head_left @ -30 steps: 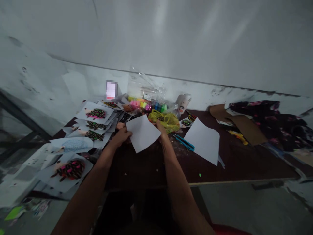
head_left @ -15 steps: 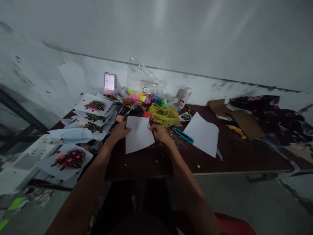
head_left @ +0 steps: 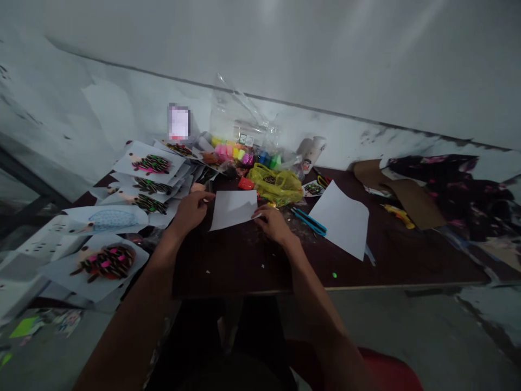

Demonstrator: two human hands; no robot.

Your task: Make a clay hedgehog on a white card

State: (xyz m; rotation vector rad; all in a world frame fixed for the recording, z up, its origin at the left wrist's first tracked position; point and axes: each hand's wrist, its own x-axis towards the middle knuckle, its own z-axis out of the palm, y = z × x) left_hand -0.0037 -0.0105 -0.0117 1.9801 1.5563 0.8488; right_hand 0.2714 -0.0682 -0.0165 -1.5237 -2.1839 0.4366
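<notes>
A white sheet of paper (head_left: 233,209) is in front of me on the dark table, between my hands. At its right edge, my right hand (head_left: 272,221) pinches the paper between thumb and fingers. My left hand (head_left: 192,210) is just off the upper left edge, index finger stretched toward the sheet and thumb apart from it; I see nothing in its fingers. Behind the sheet are a red packet (head_left: 246,183) and a yellow plastic bag (head_left: 277,183). Blue-handled scissors (head_left: 310,221) lie right of my right hand, beside another white sheet (head_left: 342,220).
Sheets with hedgehog pictures (head_left: 106,262) are piled at the left. Colourful clay packs (head_left: 240,155) stand by the wall under clear plastic. Farther right are a yellow cutter (head_left: 401,216), brown cardboard (head_left: 417,206) and dark flowered cloth (head_left: 468,201). The table's front edge (head_left: 391,286) is close to my legs.
The paper has gone from raised toward me to lower and flatter. My left hand has come off its left edge, while the right has shifted slightly along the right edge. My view has tilted slightly.
</notes>
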